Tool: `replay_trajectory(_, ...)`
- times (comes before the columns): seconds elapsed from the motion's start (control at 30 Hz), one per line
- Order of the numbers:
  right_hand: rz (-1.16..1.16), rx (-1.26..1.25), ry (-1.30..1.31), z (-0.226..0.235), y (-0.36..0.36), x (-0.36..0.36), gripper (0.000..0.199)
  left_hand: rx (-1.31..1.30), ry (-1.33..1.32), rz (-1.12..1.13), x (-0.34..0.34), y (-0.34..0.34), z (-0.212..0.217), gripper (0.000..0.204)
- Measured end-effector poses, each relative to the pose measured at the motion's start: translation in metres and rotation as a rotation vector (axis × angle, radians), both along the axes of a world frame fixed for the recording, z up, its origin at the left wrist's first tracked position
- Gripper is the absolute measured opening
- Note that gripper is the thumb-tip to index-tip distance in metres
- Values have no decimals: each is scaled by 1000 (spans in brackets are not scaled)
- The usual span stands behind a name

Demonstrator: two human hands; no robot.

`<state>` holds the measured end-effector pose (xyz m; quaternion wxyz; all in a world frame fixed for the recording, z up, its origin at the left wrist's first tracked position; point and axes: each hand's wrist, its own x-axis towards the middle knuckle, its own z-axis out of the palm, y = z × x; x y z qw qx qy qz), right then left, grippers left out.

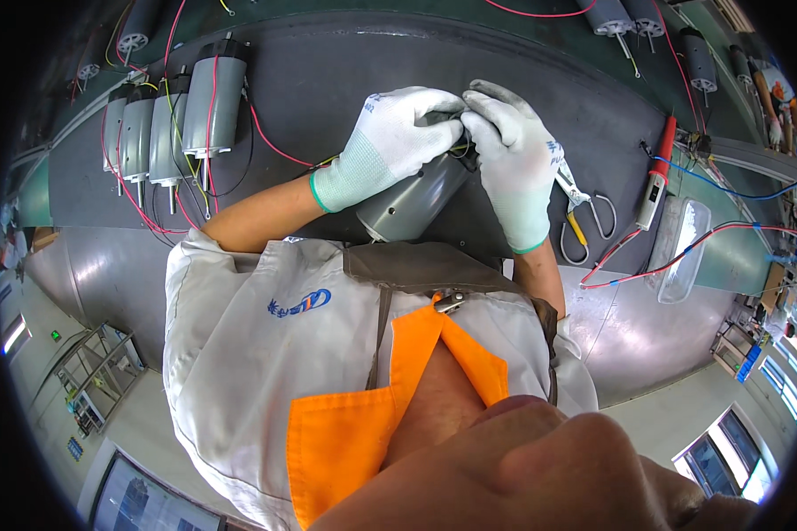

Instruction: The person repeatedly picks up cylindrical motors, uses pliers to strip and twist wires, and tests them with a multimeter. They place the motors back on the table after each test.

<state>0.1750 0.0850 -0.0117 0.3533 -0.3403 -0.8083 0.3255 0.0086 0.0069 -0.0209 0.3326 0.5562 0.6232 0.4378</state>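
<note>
Far to the left on the dark counter [328, 80], a row of grey cylindrical motors [173, 119] lies side by side, their shafts pointing toward the person, with red and yellow wires [164, 208] looping over and around them. One red wire trails from that group rightward across the mat toward the middle.

In the middle, the person's left hand [390, 142], in a white knit glove with a green cuff, is curled around the upper end of a grey motor [412, 199]. This motor lies tilted on the counter just in front of the person's chest, its lower end toward the body and its top end hidden under both gloves. The fingers are closed on it, clamped over the top edge.

Right against that hand, the right hand [514, 159], also in a white glove, grips the same end of the grey motor from the other side. Its fingers are bent down and pressed together at the motor's top, touching the left hand's fingertips. A bit of thin yellow wire shows between the two gloves; what exactly the fingertips pinch there I cannot tell.

Just beside the right wrist lies a pair of small metal snips [584, 217] with looped handles. Further right sits a red-and-white pen-shaped tool [657, 173] with a blue cable, and next to it a clear plastic tray [682, 248] crossed by red wires.
</note>
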Motion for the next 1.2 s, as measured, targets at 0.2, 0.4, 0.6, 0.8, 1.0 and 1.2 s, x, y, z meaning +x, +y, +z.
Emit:
replay_trajectory(0.2, 56, -112, 124, -16, 14, 18, 8, -91, -381, 180, 8, -14, -6, 40)
replay_trajectory(0.4, -190, -573, 308, -50, 43, 28, 10, -10, -283, 259, 19, -21, -14, 30)
replay_trajectory(0.6, -225, -459, 330, -57, 60, 18, 8, 433, 543, -7, 18, -17, -10, 13)
replay_trajectory(0.8, 96, -1067, 951, -40, 43, 20, 22, 295, 567, -54, 22, -9, -8, 10)
replay_trajectory(1.0, 227, -1095, 490, 3, 17, 29, 21, 429, 1068, -341, -7, 4, 1, 8)
replay_trajectory(1.2, 229, -896, 591, 0, 39, -1, 14, 467, 1199, -586, -10, 11, 15, 25)
